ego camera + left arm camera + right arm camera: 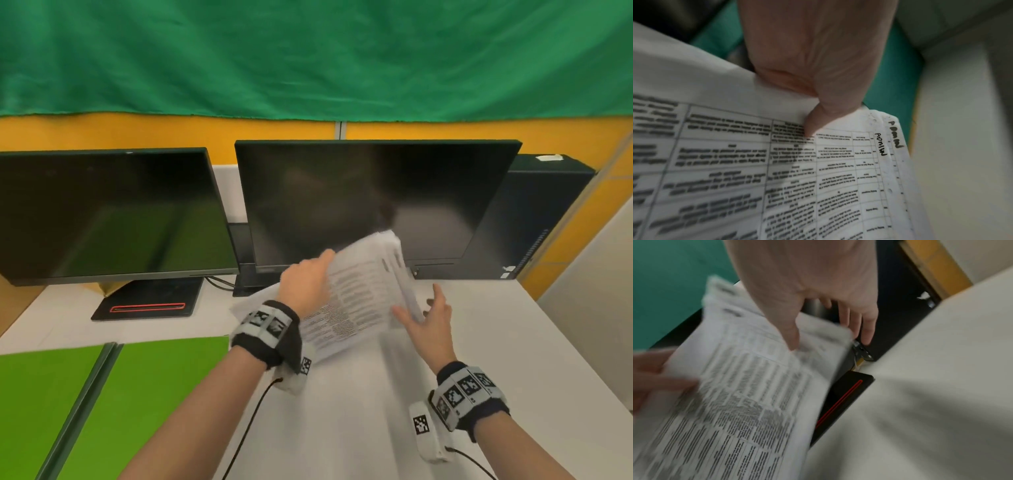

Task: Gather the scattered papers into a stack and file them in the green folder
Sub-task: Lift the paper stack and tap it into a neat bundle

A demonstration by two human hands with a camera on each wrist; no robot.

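Note:
A stack of printed papers (359, 294) is held tilted up off the white table, in front of the right monitor. My left hand (308, 281) pinches its left edge; in the left wrist view the thumb (818, 113) presses on the top sheet (777, 170). My right hand (428, 318) is at the stack's right edge with straight, spread fingers. In the right wrist view its thumb (791, 331) touches the front sheet (746, 394) and its fingers reach behind the edge. The green folder (154, 394) lies open on the table at the lower left. A white sheet corner (245, 303) shows beside my left wrist.
Two dark monitors (102, 212) (370, 198) stand at the back of the table (496, 342). The left one's black base (147, 301) has a red stripe. A black computer tower (541, 212) stands at the back right. The table's right edge runs diagonally near my right hand.

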